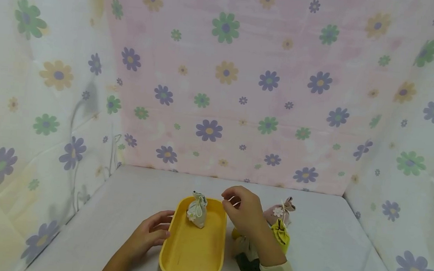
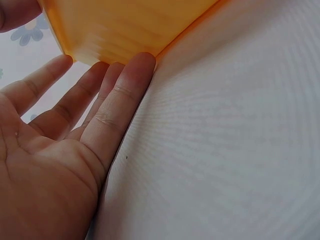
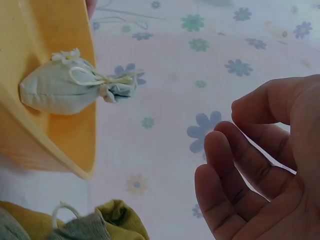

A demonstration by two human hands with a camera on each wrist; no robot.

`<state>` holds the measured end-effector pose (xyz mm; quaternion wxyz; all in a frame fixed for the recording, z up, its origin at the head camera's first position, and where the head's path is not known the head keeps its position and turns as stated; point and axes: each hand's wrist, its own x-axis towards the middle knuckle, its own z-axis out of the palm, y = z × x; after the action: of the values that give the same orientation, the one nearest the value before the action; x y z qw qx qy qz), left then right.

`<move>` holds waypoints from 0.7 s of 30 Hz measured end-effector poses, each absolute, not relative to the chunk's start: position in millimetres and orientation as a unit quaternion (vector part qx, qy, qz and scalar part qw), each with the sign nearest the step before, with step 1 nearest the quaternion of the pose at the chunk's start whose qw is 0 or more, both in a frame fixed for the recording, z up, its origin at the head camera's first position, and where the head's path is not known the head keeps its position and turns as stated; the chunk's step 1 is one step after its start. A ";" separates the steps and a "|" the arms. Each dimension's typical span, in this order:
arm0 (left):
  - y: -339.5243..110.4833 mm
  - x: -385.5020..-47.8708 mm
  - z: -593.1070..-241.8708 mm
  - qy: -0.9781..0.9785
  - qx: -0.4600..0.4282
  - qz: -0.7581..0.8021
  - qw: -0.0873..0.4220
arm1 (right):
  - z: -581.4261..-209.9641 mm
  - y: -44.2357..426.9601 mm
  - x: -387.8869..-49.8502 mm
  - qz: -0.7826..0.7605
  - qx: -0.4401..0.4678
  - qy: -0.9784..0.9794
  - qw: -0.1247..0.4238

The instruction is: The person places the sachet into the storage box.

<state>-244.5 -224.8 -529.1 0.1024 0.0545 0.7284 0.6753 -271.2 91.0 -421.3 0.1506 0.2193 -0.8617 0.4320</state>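
A yellow tray (image 1: 192, 257) lies on the white table in front of me. Inside its far end stands a pale drawstring pouch (image 1: 197, 212) with a white flower and a tied cord, seen closer in the right wrist view (image 3: 62, 87). Against the tray's left side rest the fingertips of my left hand (image 1: 145, 236); the left wrist view has these fingers (image 2: 120, 105) mostly straight along the tray wall. Just beyond the tray's far right corner hovers my right hand (image 1: 247, 212), fingers loosely bent and nothing between them.
Right of the tray are a pink pouch (image 1: 275, 214) with a white flower and a bright yellow pouch (image 1: 281, 238). A greyish pouch (image 1: 245, 246) is partly hidden by my right forearm. Flower-print cloth (image 1: 226, 110) encloses the table at the back and sides.
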 end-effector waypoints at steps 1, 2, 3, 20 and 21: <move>-225.1 -244.6 -529.0 0.729 0.054 0.674 0.103 | -420.5 93.4 -270.2 0.433 0.214 -0.862 0.151; -225.3 -244.7 -528.9 0.729 0.054 0.674 0.103 | -419.8 96.2 -269.2 0.434 0.209 -0.863 0.149; -225.5 -244.8 -528.9 0.729 0.053 0.674 0.103 | -419.0 99.3 -267.9 0.436 0.204 -0.864 0.145; -225.7 -247.0 -532.5 0.724 0.047 0.680 0.109 | -425.7 159.0 -260.0 0.469 0.206 -0.858 0.037; -225.9 -247.3 -532.4 0.724 0.047 0.679 0.109 | -426.0 161.4 -260.2 0.463 0.208 -0.861 0.034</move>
<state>-247.3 -225.9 -532.4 0.1090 0.0471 0.7245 0.6790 -260.2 161.4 -426.0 0.0338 0.2080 -0.8610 0.4628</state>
